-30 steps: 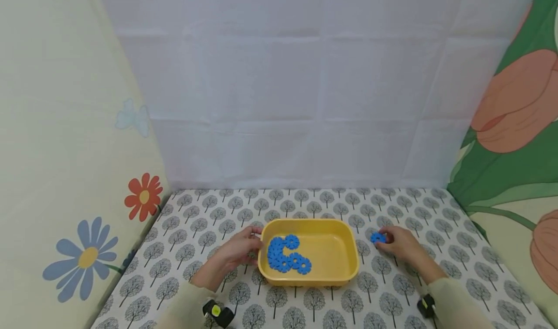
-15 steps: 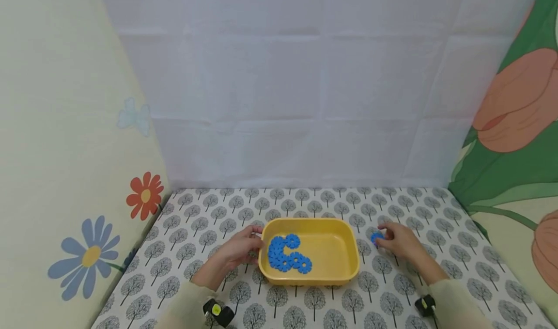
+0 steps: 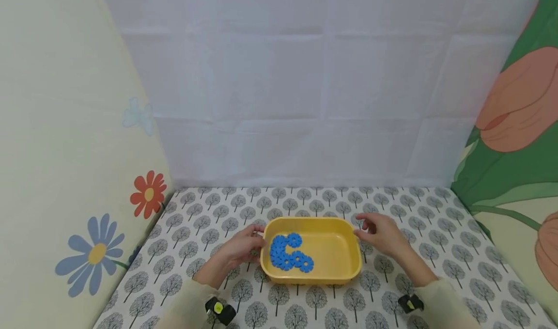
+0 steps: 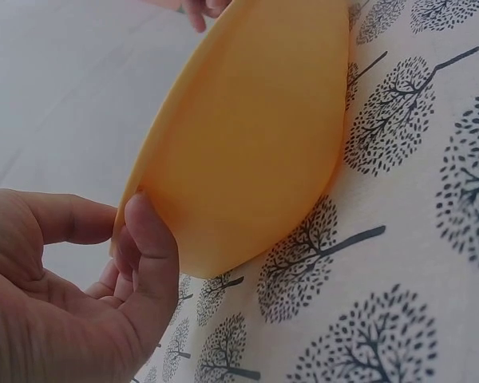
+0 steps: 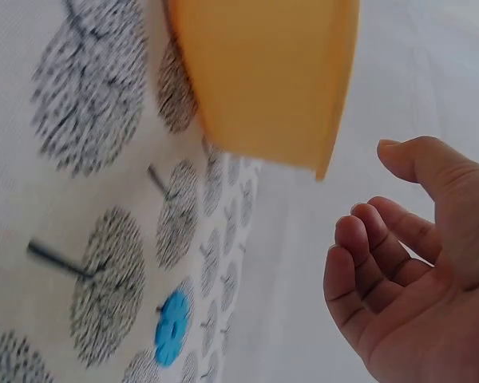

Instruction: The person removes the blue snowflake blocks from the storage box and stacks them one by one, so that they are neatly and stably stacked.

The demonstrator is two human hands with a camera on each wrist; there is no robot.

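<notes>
Lower centre: your left hand [image 3: 241, 245] pinches the yellow tray [image 3: 333, 251] by its left rim, blue pieces [image 3: 279, 254] just inside. Your right hand [image 3: 383, 233]: free, right rim between it and them. Loose blue disc [image 5: 172, 329] on tree-print cloth [image 5: 32, 187], right-wrist lower left.

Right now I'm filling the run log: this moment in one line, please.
left hand: holds yellow tray; right hand: empty, near tray; blue discs: in tray; loose blue disc: on cloth

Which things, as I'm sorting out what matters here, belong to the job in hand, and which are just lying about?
Seemingly part of the job:
left hand
right hand
yellow tray
blue pieces inside it
lone blue piece outside it

Just surroundings:
tree-print cloth
white sheet
flowered walls
wrist gadgets
</notes>
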